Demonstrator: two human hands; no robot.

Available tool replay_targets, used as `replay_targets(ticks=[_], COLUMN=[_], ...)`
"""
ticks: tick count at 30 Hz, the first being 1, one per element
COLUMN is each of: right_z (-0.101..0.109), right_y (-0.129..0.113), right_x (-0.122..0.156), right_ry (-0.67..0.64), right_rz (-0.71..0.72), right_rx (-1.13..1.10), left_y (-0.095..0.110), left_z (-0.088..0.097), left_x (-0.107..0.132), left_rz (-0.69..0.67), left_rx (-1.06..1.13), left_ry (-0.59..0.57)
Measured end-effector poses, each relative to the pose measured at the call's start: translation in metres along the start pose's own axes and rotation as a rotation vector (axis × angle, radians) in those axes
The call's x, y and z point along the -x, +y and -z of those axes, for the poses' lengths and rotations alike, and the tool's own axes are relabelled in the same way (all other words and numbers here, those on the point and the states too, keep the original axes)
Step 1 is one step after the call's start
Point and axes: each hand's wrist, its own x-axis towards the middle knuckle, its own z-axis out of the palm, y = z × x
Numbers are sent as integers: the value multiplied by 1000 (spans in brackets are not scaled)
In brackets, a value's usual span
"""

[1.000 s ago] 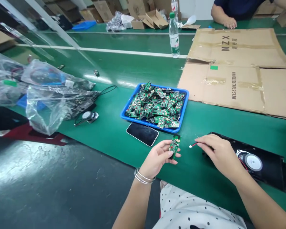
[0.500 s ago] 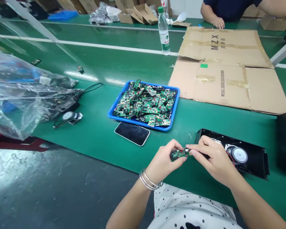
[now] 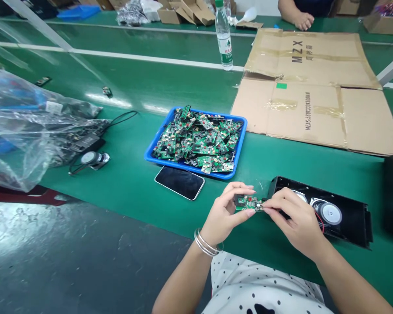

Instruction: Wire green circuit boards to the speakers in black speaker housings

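A small green circuit board (image 3: 248, 202) is held level over the green table, its parts facing up. My left hand (image 3: 220, 216) has it between thumb and fingers at its left end. The thumb and index finger of my right hand (image 3: 294, 218) pinch the board's right end; any small part between those fingertips is too covered to make out. Just beyond my right hand lies a black speaker housing (image 3: 352, 218) with round silver drivers (image 3: 331, 213) and a red wire, partly hidden by that hand.
A blue tray (image 3: 147, 157) heaped with circuit boards stands ahead, a phone (image 3: 180, 183) at its front edge. Flattened cardboard (image 3: 317, 113) and a water bottle (image 3: 225, 43) lie beyond. Plastic bags (image 3: 22, 139) and a loose speaker (image 3: 93, 159) sit left. Across the table rests another person's hand (image 3: 304, 21).
My left fingers have loosened and lifted a little, so more of the board's face shows. My right hand stays at its right end. The view has shifted slightly.
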Motion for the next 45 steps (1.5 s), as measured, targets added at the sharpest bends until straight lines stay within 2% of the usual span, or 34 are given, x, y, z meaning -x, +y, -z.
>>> replay_targets(ticks=[4,7,13,19,28,34,39,45], right_z=[-1,-4,-10,-11,-10,-12,-15,-11], right_y=[1,2,7,12,14,10,12,10], right_x=[1,2,5,7,9,8,13,15], right_ry=[20,54,78,64,80,145,215,214], right_rz=[14,97,225,272,247,201,237,277], right_rx=[33,89,274,300,332,306,244,254], left_y=[-7,-10,-12,-12,-10,-12,-11,-8], left_z=[-1,-6,-10,-10,-14,-17,-21,-23], left_x=[-3,-4,-7,-8,-9,-7,-4,-3], left_rz=[207,323,420,481,464,341,278,275], left_rx=[419,582,610,589,589,513,517,500], left_ry=[-52,-84,-56,-65,-63,28,17,-24])
